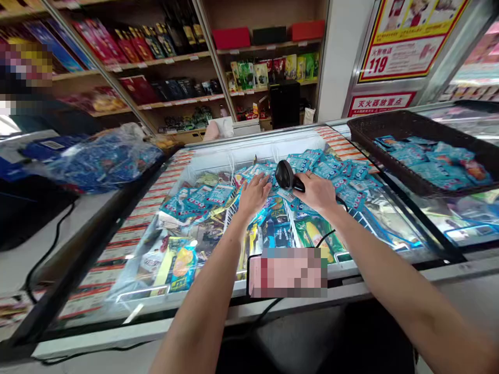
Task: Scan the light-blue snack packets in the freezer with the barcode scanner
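One black plastic handheld scanner with a round head (285, 175) is above the far half of one glass-topped white chest freezer (97, 336), right of the middle. The right hand (317, 193) has its fingers wrapped round the scanner's handle, and one thin black cable (325, 238) runs from there toward the near edge. The left hand (255, 195) is just beside it on the left, palm down, fingers loosely spread and grasping nothing; whether they touch the packets beneath, I cannot tell.

Small flat light-blue printed packets (346, 174) lie across the glass, a larger spread toward the far right corner and a smaller one left of the left hand; they overlap too much to count. One black-framed phone (288, 272), its screen blurred, is at the middle of the near edge. Beyond the right edge stands one dark brown latticed basket (384, 161) holding more such packets, also too many to count. Past the far left corner lies one clear plastic bag (105, 161) with blue contents
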`<state>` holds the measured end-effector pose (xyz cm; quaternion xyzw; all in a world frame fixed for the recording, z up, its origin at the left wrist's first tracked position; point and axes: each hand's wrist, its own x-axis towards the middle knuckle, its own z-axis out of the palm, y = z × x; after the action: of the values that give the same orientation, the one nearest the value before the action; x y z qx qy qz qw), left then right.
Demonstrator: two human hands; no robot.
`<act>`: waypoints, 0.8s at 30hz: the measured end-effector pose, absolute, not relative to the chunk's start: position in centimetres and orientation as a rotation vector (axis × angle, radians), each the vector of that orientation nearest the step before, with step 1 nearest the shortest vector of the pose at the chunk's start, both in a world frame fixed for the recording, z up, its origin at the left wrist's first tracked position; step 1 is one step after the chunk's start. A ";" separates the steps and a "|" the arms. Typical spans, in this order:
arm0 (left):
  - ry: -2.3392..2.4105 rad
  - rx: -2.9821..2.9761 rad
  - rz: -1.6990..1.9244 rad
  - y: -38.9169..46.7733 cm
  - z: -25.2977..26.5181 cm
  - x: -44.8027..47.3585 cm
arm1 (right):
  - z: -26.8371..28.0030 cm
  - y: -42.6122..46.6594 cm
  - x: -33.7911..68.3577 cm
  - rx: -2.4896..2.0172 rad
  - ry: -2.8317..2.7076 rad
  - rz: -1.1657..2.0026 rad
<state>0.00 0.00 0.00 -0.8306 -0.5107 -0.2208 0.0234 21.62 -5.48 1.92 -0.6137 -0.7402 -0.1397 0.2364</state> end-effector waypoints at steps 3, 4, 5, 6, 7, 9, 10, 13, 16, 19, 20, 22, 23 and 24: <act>-1.671 -2.495 -0.727 -0.3 0.3 -0.4 | 2.0 -5.5 21.6 -1.693 -2.040 -0.373; -1.710 -2.456 -0.751 -0.4 0.3 -0.6 | 2.0 -5.6 21.6 -1.696 -2.044 -0.371; -1.765 -2.403 -0.781 -0.5 0.3 -0.8 | 2.0 -5.6 21.6 -1.699 -2.048 -0.369; -1.813 -2.348 -0.815 -0.6 0.2 -1.1 | 2.1 -5.6 21.6 -1.702 -2.052 -0.368; -1.849 -2.293 -0.852 -0.7 0.1 -1.3 | 2.1 -5.7 21.5 -1.705 -2.055 -0.367; -1.895 -2.171 -0.918 -0.9 -0.3 -1.7 | 2.2 -5.8 21.5 -1.708 -2.063 -0.368; -1.925 -2.089 -0.941 -0.9 -0.5 -1.8 | 2.2 -5.8 21.5 -1.708 -2.066 -0.370; -2.063 -1.863 -0.934 -1.2 -0.8 -1.8 | 2.1 -5.7 21.4 -1.695 -2.068 -0.382; -2.152 -1.860 -0.855 -1.4 -0.8 -1.9 | 1.8 -5.5 21.5 -1.684 -2.066 -0.382; -2.133 -1.936 -0.874 -1.5 -0.6 -2.3 | 1.6 -5.3 21.5 -1.671 -2.067 -0.378; -2.117 -1.952 -0.915 -1.5 -0.5 -2.5 | 1.5 -5.3 21.5 -1.668 -2.069 -0.380; -2.061 -2.031 -1.047 -1.4 -0.4 -3.1 | 1.5 -5.3 21.5 -1.665 -2.072 -0.386; -2.020 -2.099 -1.133 -1.3 -0.4 -3.3 | 1.5 -5.3 21.5 -1.664 -2.073 -0.390; -1.972 -2.172 -1.227 -1.2 -0.4 -3.6 | 1.5 -5.4 21.5 -1.661 -2.073 -0.395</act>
<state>-3.61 -1.20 -0.40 -0.6829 -0.6200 -0.3858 -0.0194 21.49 -5.38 1.50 -0.6026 -0.7518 -0.1433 0.2260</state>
